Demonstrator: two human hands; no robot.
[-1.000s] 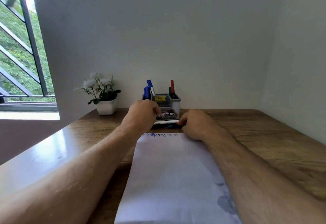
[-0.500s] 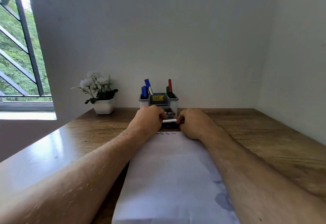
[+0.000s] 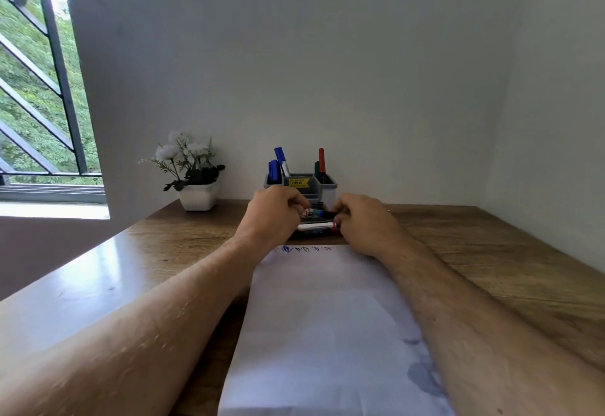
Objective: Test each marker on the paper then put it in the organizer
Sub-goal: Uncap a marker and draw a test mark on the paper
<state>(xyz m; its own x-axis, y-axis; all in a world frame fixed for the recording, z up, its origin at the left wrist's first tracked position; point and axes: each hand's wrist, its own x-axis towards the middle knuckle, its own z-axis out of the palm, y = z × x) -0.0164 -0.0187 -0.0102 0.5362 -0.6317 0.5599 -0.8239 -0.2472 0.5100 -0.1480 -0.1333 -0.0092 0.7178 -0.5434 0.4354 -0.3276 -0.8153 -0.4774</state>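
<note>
A white marker point(image 3: 315, 227) lies level between my two hands, just beyond the paper's far edge. My left hand point(image 3: 273, 216) grips its left end with curled fingers. My right hand point(image 3: 363, 223) grips its right end, where a bit of red shows. Behind the hands stands the grey organizer point(image 3: 330, 188), with blue markers point(image 3: 277, 167) on its left side and a red marker point(image 3: 321, 160) and a green one on its right. The white paper point(image 3: 324, 327) lies in front of me, with a row of small scribbles point(image 3: 304, 248) along its far edge.
A dark printed marker pack point(image 3: 314, 214) sits in front of the organizer, partly hidden by my fingers. A white pot of white flowers point(image 3: 198, 194) stands at the back left of the wooden desk point(image 3: 491, 252). Walls close off the back and right; a window is at the left.
My left hand came in from the organizer to the marker's left end. Both hands now hold it between them, and a red bit has appeared at its right end.
</note>
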